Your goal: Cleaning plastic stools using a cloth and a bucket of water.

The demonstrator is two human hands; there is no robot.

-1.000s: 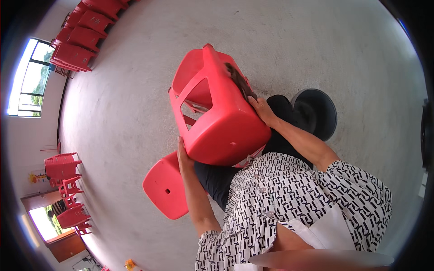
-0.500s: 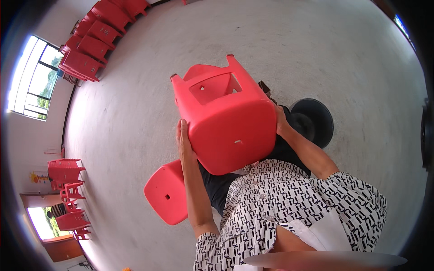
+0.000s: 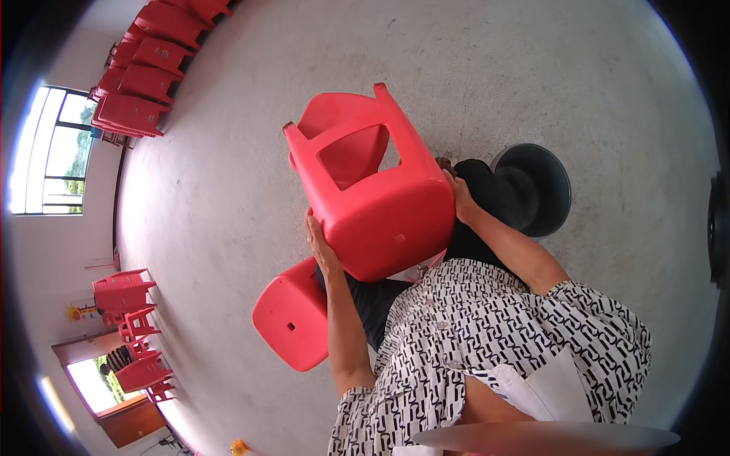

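Hands grip a red stool (image 3: 372, 197) lifted above the floor (image 3: 228, 190): left hand (image 3: 321, 245) and right hand (image 3: 458, 195) clasp opposite seat edges. Another red stool (image 3: 293, 323) lies below, a dark bucket (image 3: 544, 190) nearby.

A grey concrete floor (image 3: 228, 197) carries a dark bucket (image 3: 536, 186), a red stool (image 3: 293, 323) beside the person, and red chairs (image 3: 144, 83) stacked along the walls.
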